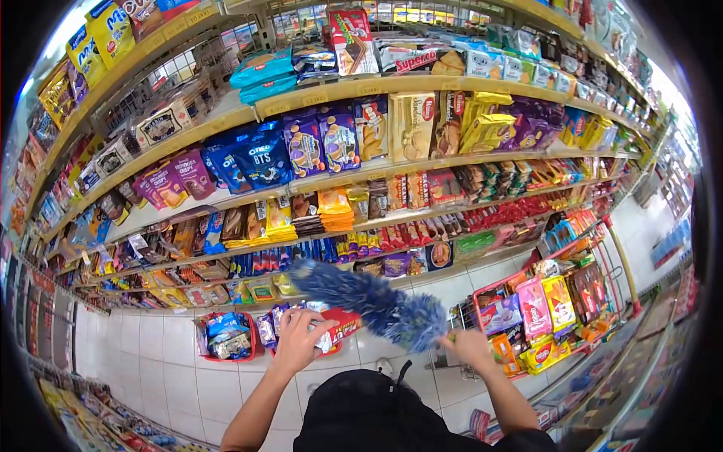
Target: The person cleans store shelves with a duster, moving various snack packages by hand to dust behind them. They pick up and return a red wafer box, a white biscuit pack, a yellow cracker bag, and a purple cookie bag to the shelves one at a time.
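Head view first: we face long yellow-edged store shelves [331,96] that curve across the whole picture, packed with bright snack bags and boxes. Below them we see the white tiled floor [173,377]. At the right stands a red wire display rack [611,248] filled with pink, yellow and orange packets.

Next in size is the blue fluffy duster [376,303], which hangs in the air before the lowest shelf rows, above the floor. Its long axis runs on a slant, from the lower right at the hand up to the left. Its shaggy tip points up and left toward the bottom shelf.

A red plastic basket [202,348] with blue packets sits on the floor at the left. A second one lies just beside it, mostly hidden under our arm.

Our left hand [295,340] has its fingers closed around a red and white snack packet [343,325], held over that second basket. Our right hand [468,348] has its fingers wrapped tight around the base of the duster; the handle itself is hidden in the grip.
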A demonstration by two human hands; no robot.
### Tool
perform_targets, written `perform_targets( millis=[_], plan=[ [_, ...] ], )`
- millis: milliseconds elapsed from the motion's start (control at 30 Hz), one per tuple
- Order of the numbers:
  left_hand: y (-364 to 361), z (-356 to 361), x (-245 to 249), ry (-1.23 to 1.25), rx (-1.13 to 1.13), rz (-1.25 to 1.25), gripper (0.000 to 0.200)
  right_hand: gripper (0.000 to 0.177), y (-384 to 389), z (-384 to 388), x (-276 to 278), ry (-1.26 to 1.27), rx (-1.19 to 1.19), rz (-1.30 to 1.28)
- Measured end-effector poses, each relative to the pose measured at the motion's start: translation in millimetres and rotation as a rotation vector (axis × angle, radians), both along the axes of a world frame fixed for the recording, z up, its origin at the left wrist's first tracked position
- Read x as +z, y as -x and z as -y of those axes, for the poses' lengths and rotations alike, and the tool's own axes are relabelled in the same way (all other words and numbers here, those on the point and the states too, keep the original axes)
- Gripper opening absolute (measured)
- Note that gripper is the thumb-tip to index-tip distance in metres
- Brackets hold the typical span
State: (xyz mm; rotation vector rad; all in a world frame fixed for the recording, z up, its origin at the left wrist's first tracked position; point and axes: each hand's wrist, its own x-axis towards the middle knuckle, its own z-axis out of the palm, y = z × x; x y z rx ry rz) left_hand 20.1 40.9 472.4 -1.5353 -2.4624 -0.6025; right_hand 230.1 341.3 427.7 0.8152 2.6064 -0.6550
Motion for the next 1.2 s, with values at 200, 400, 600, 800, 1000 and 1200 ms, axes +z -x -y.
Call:
perform_targets(
  millis=[200, 400, 600, 800, 1000, 1200],
  plan=[
    [-18, -17, -16, -0.089, 0.148, 0.112, 0.054, 0.054, -5, -24, -31, 0.035, 0.037, -0.13],
    [-24, -16, -26, -0.27, 0.393, 0.313, 0.049, 0.047, 23, -5, -25, 0.089, -0.022, -0.187],
    [-17, -34, -69, -1.217, 0.826, 1.183, 0.034, 0.042, 42, 12, -46, 0.203, -0.133, -0.449],
    [-17, -54, -64, -1.543, 0.782, 1.321, 0.02, 0.038, 66, 38, -35, 0.268, 0.1, -0.381],
    [-18, -47, -42, -1.558, 0.753, 1.381, 0.032, 0.042, 93, 24, -94, 0.219, -0.088, -0.468],
    [-13, -28, -41, -1.679, 0.431, 1.479, 0.048, 0.047, 70, 12, -86, 0.18, 0.029, -0.342]
  ],
)
